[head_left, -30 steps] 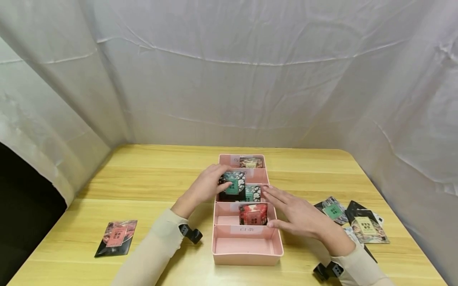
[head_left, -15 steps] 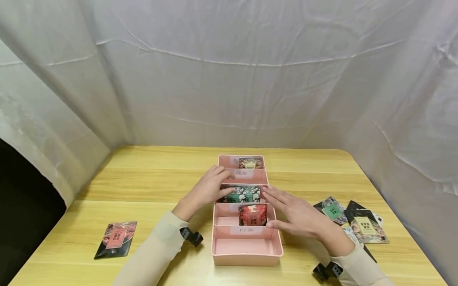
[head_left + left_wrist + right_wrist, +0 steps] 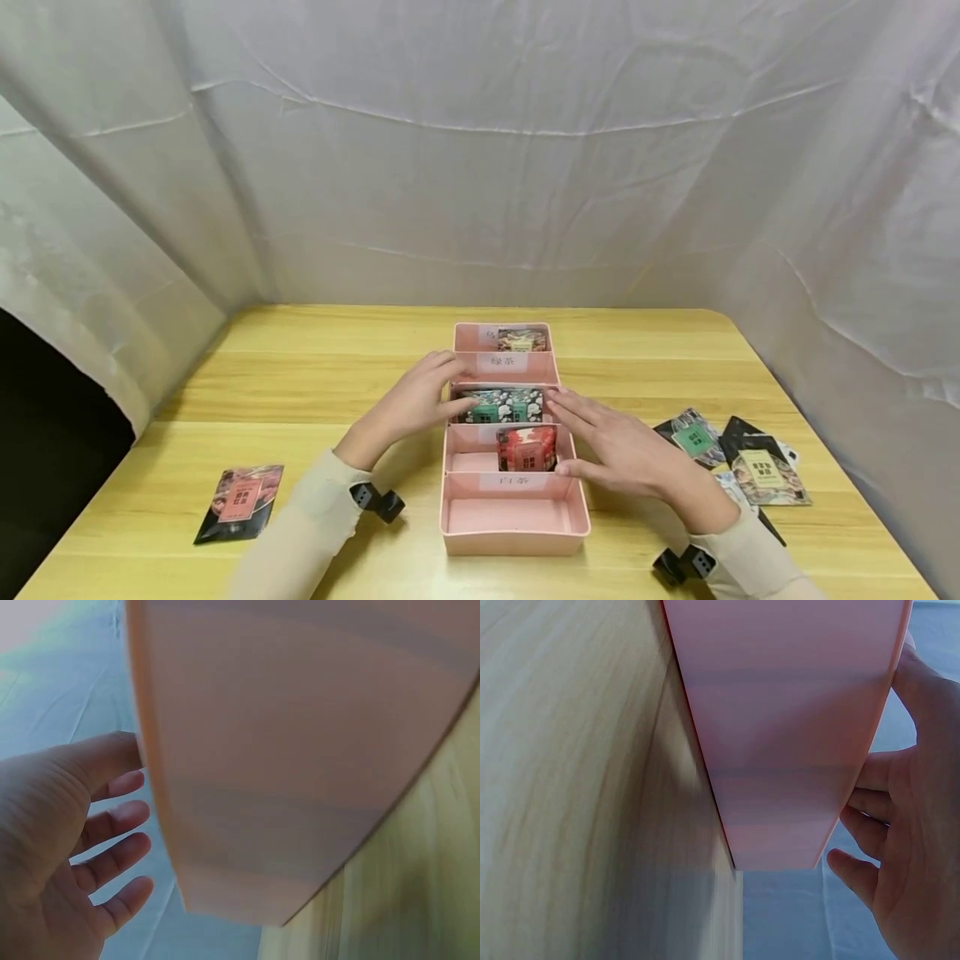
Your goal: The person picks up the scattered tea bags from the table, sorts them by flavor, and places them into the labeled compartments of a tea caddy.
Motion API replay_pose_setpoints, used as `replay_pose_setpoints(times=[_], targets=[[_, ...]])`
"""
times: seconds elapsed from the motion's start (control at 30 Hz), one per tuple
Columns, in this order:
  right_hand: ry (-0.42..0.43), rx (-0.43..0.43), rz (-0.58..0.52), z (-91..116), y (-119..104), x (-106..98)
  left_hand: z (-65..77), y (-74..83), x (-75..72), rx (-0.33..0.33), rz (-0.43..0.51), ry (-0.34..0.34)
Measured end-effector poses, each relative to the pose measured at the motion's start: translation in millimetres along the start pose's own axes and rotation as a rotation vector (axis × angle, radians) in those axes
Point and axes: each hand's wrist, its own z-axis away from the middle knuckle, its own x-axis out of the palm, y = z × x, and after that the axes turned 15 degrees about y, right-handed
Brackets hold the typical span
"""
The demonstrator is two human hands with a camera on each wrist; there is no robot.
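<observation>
A pink divided box [image 3: 517, 543] stands lengthwise on the table, paper labels on its dividers. Two green-labelled sachets [image 3: 487, 408] sit side by side in its middle compartment. Just toward me, a red sachet [image 3: 527, 450] lies in the neighbouring compartment, and a yellow-labelled sachet [image 3: 522, 340] is in the farthest one. My left hand [image 3: 412, 400] is at the box's left rim, fingers relaxed and holding nothing. On the opposite side my right hand [image 3: 626, 446] rests along the right rim with its fingers extended. The wrist views show the box's outer side walls [image 3: 285, 750] beside both hands.
A pink-labelled sachet [image 3: 240, 504] lies on the table at the left. Several overlapping sachets [image 3: 768, 475] lie at the right, a green-labelled one [image 3: 693, 437] among them. Pale curtains [image 3: 480, 167] hang behind the table [image 3: 337, 358].
My left hand has lowered a green-labelled sachet into the middle compartment, let go of it and drawn back slightly left. The right hand has stayed at the box's right rim.
</observation>
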Motion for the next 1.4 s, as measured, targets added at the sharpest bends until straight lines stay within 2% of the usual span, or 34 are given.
replay_pose_setpoints(times=[0.37, 0.63, 0.97, 1.4], targets=[[0.004, -0.009, -0.004, 0.0, 0.5, 0.6, 29.4, -9.4, -34.3, -0.048, -0.012, 0.022], [0.014, -0.021, -0.003, -1.1, 0.4, 0.0, 54.0, -22.0, -58.7, -0.085, -0.036, 0.024], [0.014, -0.009, -0.010, 0.5, 0.3, 1.4, 84.1, -34.3, -84.2, -0.167, -0.057, -0.031], [0.006, 0.020, -0.013, 0.5, -0.6, 0.5, 126.7, -49.7, -120.0, -0.317, -0.026, -0.126]])
